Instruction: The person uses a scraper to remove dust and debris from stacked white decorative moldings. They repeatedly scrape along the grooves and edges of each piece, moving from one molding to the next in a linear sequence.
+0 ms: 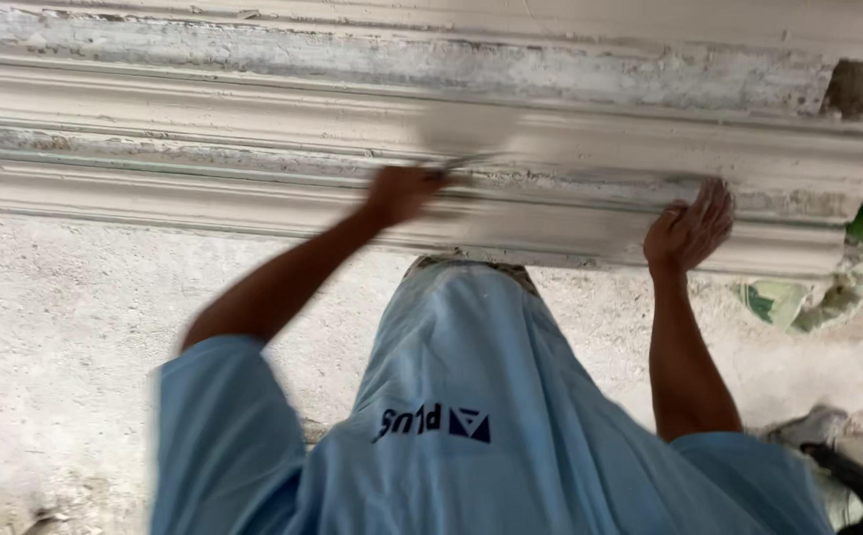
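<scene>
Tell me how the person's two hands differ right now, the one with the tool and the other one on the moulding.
The left hand is closed around a flat-bladed tool, motion-blurred; the right hand holds nothing and looks sharper. The left hand sits higher, mid-moulding; the right hand rests lower, near the bottom edge of the pale ribbed moulding. The left arm comes in at a slant; the right forearm stands nearly straight up. Both reach up from light blue sleeves to the same moulding.

Tool blade (466, 134) motion-blurred; left hand (402, 193) smeared.
</scene>
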